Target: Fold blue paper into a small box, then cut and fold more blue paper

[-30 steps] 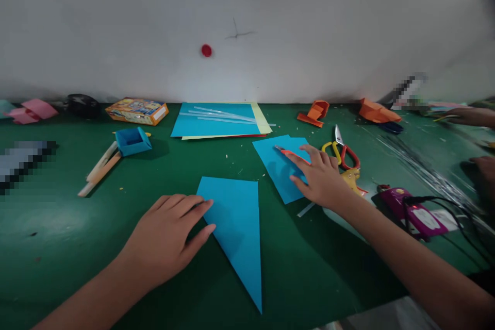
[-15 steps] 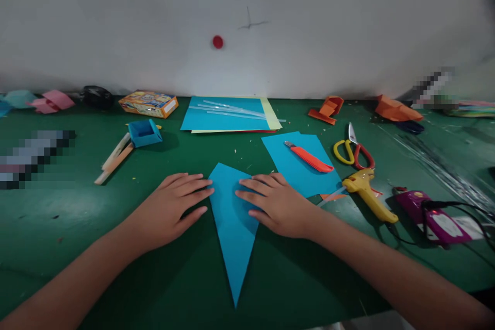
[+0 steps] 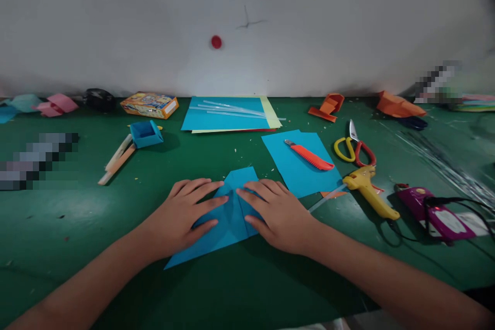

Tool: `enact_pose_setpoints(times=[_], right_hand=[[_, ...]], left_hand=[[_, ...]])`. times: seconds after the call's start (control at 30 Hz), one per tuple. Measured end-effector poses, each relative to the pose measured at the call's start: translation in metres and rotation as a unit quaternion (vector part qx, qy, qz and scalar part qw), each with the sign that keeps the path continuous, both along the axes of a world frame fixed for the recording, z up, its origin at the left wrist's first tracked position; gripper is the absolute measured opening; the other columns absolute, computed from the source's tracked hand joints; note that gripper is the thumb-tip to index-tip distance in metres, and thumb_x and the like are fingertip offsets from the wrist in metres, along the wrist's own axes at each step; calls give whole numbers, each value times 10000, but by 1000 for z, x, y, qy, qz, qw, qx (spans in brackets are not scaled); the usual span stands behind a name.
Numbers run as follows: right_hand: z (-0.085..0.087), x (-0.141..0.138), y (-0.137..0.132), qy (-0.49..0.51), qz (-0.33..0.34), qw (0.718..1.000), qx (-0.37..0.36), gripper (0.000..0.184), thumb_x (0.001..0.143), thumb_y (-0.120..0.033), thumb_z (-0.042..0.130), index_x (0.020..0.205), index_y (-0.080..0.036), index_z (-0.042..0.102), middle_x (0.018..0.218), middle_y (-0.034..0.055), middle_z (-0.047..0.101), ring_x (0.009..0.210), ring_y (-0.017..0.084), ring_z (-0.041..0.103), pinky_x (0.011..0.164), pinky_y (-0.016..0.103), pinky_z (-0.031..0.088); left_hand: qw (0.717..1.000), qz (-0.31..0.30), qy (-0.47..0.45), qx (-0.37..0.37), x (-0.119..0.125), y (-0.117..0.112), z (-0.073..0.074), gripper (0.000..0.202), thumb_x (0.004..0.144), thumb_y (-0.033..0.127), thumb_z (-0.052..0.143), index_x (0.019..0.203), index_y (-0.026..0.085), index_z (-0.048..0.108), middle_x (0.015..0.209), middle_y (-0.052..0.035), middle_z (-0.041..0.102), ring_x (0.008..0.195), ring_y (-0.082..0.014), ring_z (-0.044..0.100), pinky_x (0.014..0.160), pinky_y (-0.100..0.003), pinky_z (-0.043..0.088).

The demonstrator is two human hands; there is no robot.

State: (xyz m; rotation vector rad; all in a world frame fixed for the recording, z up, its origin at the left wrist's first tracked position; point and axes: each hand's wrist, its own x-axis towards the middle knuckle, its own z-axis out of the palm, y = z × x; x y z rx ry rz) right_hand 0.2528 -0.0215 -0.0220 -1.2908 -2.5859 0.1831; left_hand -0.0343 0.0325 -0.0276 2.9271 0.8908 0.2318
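A folded sheet of blue paper (image 3: 232,216) lies on the green table in front of me. A crease line runs down it, and one sharp corner points to the lower left. My left hand (image 3: 189,211) rests on the paper's left part, fingers spread. Over the right part lies my right hand (image 3: 270,211), its fingers also apart and flat, covering that edge. Beyond my right hand a red utility knife (image 3: 311,158) sits on other blue sheets (image 3: 278,152).
To the right are scissors (image 3: 355,145), a yellow glue gun (image 3: 367,191) and a purple device (image 3: 433,214) with black cables. At the back stand a paper stack (image 3: 224,121) and a small box (image 3: 150,104). A blue paper tray (image 3: 146,135) touches wooden sticks (image 3: 118,159) at left.
The blue paper has gone from a narrow kite with its point towards me to a wider shape pointing lower left. Both hands now lie further over it.
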Motion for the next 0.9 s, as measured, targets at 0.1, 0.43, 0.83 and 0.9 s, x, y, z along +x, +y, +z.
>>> enact_pose_setpoints(times=[0.1,0.43,0.83,0.9], right_hand=[[-11,3,4,-37,-12,999,20,620,1110,-440,350,1613,-77,354,1687,163,331,1536,365,277,1202,570,322],[-7,15,14,-120,-10,993,-4,648,1111,-492,302,1660,-152,258,1728,83,178,1570,395,224,1234,652,234],[-7,10,1,-91,-78,993,14,649,1094,-520,335,1631,-155,345,1681,121,351,1499,408,348,1186,681,255],[-2,9,5,-75,-83,994,17,633,1086,-527,367,1602,-162,408,1645,129,425,1475,416,367,1175,686,251]], left_hand=[[1000,-22,9,-3,2,0,-1,432,1068,398,502,1492,317,525,1630,-24,466,1468,-324,418,1134,-517,312],[999,-37,16,16,3,-1,-2,423,1082,361,466,1494,280,516,1638,-39,455,1474,-305,421,1160,-506,280],[1000,-24,5,-4,4,-2,-1,435,1072,368,488,1499,290,518,1624,-41,476,1471,-314,429,1174,-522,273],[1000,-29,4,-11,4,-2,1,435,1072,363,489,1500,291,517,1624,-42,476,1470,-317,428,1164,-522,285]])
